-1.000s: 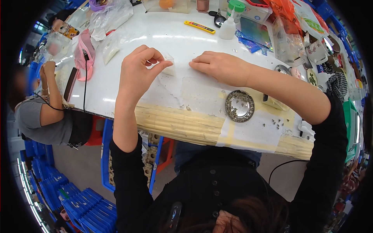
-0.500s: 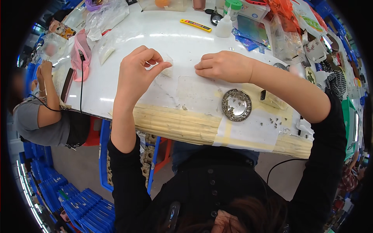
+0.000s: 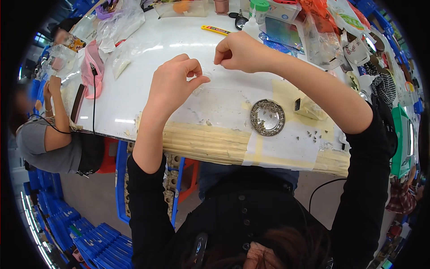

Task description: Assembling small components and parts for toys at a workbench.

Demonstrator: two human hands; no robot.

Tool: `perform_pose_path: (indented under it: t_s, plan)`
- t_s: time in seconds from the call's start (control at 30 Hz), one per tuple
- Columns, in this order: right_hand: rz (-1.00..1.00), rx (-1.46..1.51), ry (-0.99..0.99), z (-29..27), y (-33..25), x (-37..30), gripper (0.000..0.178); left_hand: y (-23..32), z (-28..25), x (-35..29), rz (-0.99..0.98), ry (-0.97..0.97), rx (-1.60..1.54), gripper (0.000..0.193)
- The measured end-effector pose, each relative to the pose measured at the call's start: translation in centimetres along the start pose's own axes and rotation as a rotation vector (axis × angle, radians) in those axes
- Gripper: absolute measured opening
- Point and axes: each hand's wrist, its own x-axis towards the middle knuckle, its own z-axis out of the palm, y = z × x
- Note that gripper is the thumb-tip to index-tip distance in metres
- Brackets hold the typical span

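My left hand [image 3: 172, 85] is raised over the white table, thumb and forefinger curled close together. Whatever may be between those fingertips is too small to make out. A small clear plastic piece [image 3: 198, 91] lies just under its thumb. To the right and farther off, my right hand [image 3: 239, 51] is closed in a pinch with its fingertips pointing down-left; what it grips, if anything, is hidden. Nearer to me, a round metal dish [image 3: 267, 117] holds many tiny grey pieces. Several similar loose pieces [image 3: 315, 135] lie on white paper to its right.
A yellow cutter knife [image 3: 215, 30], a white squeeze bottle [image 3: 251, 28] and keys [image 3: 240, 20] stand or lie beyond my hands. Plastic bags [image 3: 320, 45] crowd the right side. At left are a pink mesh pouch [image 3: 92, 67], a black cable and a co-worker's arm [image 3: 56, 105].
My right hand has lifted away from the table, moving farther off and slightly left. My left hand has shifted a little to the right. The view has also moved slightly.
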Motion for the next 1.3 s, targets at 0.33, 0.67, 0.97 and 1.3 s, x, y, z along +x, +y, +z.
perform_pose_path:
  t_s: [0.33,0.67,0.97,1.3]
  plan:
    - [0.217,0.348,-0.045,-0.4,-3.3,1.6,0.016,0.1,1.2,-0.2,0.049,0.123,-0.065,0.022]
    - [0.142,0.206,-0.011,-0.4,-2.7,1.4,0.011,-0.1,0.9,-0.4,0.043,0.132,-0.048,0.022]
    - [0.161,-0.13,-0.086,0.0,1.5,0.7,0.015,-0.2,-1.7,-0.9,-0.018,0.143,-0.112,0.022]
    - [0.215,-0.085,-0.216,0.2,1.7,2.0,0.009,0.0,-1.9,-1.1,-0.014,0.088,-0.101,0.023]
